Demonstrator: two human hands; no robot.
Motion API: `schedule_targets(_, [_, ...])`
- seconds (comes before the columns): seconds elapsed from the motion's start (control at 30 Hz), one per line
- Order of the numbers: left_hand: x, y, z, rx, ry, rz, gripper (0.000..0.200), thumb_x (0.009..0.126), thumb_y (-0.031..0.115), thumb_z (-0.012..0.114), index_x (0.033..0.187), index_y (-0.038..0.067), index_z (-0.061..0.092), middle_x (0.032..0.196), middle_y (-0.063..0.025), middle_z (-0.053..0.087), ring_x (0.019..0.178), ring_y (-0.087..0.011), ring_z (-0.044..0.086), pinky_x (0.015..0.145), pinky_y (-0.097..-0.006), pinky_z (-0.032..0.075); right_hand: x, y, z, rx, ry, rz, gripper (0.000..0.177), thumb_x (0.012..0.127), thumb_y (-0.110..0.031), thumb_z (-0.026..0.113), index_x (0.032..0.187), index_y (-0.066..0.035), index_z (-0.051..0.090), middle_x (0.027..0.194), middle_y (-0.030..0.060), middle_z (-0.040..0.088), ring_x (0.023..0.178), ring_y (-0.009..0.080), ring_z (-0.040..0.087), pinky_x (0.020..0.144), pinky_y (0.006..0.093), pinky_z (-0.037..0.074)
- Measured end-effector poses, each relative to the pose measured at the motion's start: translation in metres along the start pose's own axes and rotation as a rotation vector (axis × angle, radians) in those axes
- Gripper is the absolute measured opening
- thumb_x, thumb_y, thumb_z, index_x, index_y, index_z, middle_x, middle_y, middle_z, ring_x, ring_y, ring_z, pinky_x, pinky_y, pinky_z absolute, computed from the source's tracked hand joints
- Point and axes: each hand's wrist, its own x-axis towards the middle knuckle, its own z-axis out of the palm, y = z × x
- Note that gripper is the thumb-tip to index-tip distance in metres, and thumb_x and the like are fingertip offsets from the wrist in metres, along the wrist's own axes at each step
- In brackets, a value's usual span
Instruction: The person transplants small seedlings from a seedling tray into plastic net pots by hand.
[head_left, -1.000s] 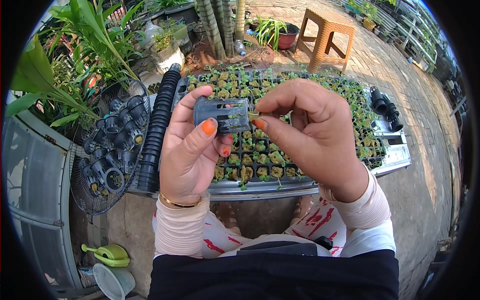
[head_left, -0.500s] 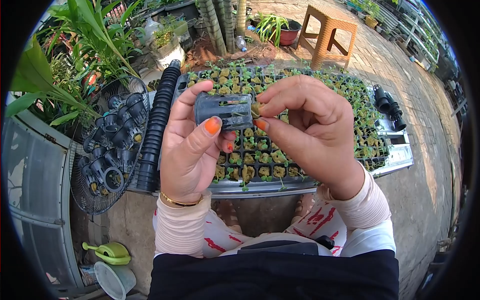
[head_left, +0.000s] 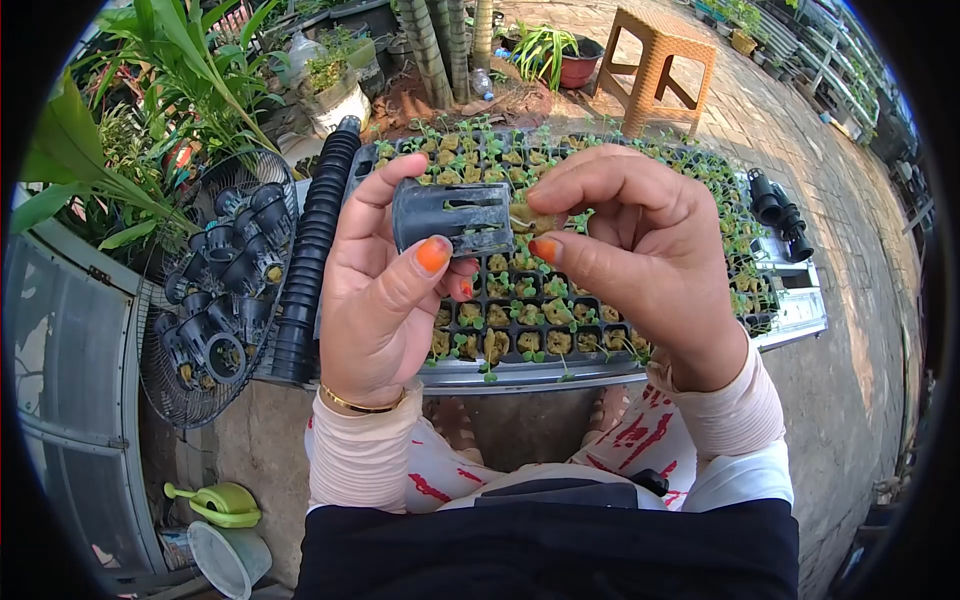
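A black slotted net cup [head_left: 455, 215] lies on its side in my left hand [head_left: 375, 290], its slotted end turned to the right. Thumb and fingers of that hand are wrapped round it. My right hand [head_left: 640, 250] pinches a yellowish-brown plug [head_left: 533, 218] at the slotted end of the cup, with part of the plug outside it. Green bits show through the cup's slots. Beneath both hands is a black cell tray [head_left: 530, 345] with rows of similar plugs and small green seedlings.
Left of the tray stands a long stack of black cups [head_left: 318, 250]. Beyond it, a wire basket [head_left: 185, 400] holds more cups. Several black cups [head_left: 778, 213] lie at the right. A woven stool [head_left: 655, 65] stands behind, and a green watering can [head_left: 225, 503] is at lower left.
My right hand has moved slightly right, away from the cup, and more of the plug now shows outside it. My left hand still holds the cup in nearly the same place.
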Motion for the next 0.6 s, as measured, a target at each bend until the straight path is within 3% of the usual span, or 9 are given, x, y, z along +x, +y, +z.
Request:
schedule_targets(0.13, [0.0001, -0.0009, -0.0004, 0.004, -0.022, 0.001, 0.063, 0.079, 0.016, 0.067, 0.13, 0.002, 0.032, 0.101, -0.0109, 0.056, 0.078, -0.0169, 0.058, 0.059, -0.0236, 0.047, -0.0017, -0.0011, -0.0011, 0.02, -0.018, 0.014, 0.02, 0.071, 0.009, 0.065, 0.09, 0.004, 0.06, 0.093, 0.0085, 0.059, 0.082, 0.0094, 0.055, 0.067, 0.018, 0.041])
schedule_targets(0.33, [-0.0012, -0.0013, 0.0014, 0.0, -0.038, 0.015, 0.063, 0.078, 0.015, 0.068, 0.129, 0.002, 0.033, 0.101, -0.0115, 0.057, 0.077, -0.0175, 0.059, 0.058, -0.023, 0.048, -0.0048, -0.0069, 0.0054, -0.16, 0.086, -0.033, 0.019, 0.072, 0.01, 0.063, 0.09, 0.003, 0.061, 0.093, 0.0087, 0.058, 0.081, 0.0084, 0.055, 0.065, 0.0174, 0.042])
schedule_targets(0.6, [-0.0009, -0.0008, -0.001, -0.012, -0.053, 0.042, 0.064, 0.078, 0.014, 0.068, 0.13, 0.002, 0.033, 0.1, -0.0106, 0.057, 0.08, -0.0181, 0.06, 0.06, -0.0239, 0.048, -0.0062, -0.0001, 0.0073, 0.014, 0.076, -0.042, 0.021, 0.071, 0.011, 0.063, 0.09, 0.003, 0.059, 0.095, 0.0104, 0.058, 0.083, 0.0097, 0.056, 0.068, 0.0174, 0.044])
